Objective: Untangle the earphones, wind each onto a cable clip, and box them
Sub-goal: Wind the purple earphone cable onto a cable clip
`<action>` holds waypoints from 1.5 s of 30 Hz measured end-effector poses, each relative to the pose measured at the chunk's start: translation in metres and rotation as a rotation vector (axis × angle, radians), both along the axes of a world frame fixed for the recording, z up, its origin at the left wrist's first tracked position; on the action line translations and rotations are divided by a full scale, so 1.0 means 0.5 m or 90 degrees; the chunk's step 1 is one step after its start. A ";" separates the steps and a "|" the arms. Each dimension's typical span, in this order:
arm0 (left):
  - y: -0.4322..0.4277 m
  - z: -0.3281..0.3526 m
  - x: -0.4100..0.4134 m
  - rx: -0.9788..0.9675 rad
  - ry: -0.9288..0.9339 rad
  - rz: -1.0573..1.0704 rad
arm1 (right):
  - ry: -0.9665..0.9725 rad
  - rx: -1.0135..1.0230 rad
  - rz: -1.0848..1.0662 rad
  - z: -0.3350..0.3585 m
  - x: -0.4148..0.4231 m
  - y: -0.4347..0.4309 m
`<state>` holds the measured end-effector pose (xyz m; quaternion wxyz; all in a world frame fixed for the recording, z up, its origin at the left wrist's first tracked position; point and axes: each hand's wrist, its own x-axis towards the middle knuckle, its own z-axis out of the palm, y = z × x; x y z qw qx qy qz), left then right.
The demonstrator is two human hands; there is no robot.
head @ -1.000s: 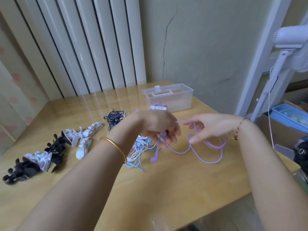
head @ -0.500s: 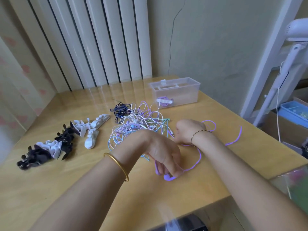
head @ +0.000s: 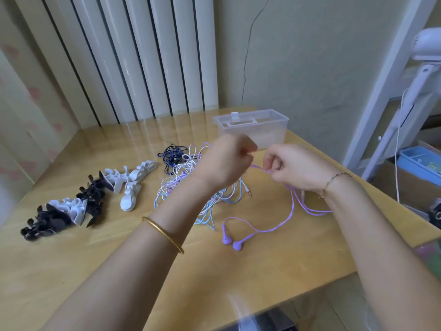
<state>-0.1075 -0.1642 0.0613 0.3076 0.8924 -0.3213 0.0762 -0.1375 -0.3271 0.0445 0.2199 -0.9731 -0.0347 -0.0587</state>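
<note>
While left hand [head: 228,161] and right hand [head: 294,170] pinch purple earphone [head: 227,239], tangle [head: 177,181] behind left wrist, clips [head: 127,200], box [head: 262,136] beyond.

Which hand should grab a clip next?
Probably left. The left hand is nearer the clips, which lie on its side; the right hand would have to cross the tangle, and pinches the purple cable.
</note>
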 end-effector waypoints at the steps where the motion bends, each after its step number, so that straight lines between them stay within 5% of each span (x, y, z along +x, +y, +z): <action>1: 0.002 0.004 0.004 -0.008 -0.016 0.010 | -0.026 0.026 0.022 0.010 -0.005 -0.002; 5: 0.022 0.006 0.019 -0.003 0.064 -0.032 | -0.150 0.118 0.094 0.040 -0.015 0.012; 17: 0.108 0.031 0.014 -0.434 0.530 -0.138 | -0.231 0.451 0.141 0.005 0.040 0.104; 22: 0.095 0.039 0.015 -0.682 0.609 -0.010 | -0.239 0.384 0.082 -0.014 0.043 0.134; 27: 0.078 0.029 0.016 -0.823 0.498 0.070 | -0.134 0.226 0.099 0.006 0.019 0.149; 30: 0.081 0.012 0.021 -0.695 0.211 0.134 | -0.092 0.233 0.110 0.026 0.000 0.148; 32: 0.089 0.002 0.025 -0.451 -0.045 0.159 | -0.127 0.254 0.102 0.040 -0.005 0.142; 34: 0.099 0.005 0.024 -0.262 -0.119 0.131 | -0.213 0.225 0.074 0.050 0.001 0.129; 38: 0.112 0.032 0.016 -0.229 0.094 -0.026 | -0.406 0.155 -0.006 0.050 0.022 0.105; 42: 0.120 0.052 0.009 -0.192 0.237 -0.076 | -0.463 0.181 -0.019 0.029 0.033 0.108; 45: 0.120 0.067 0.003 -0.383 0.473 -0.180 | -0.396 0.307 0.011 0.013 0.036 0.111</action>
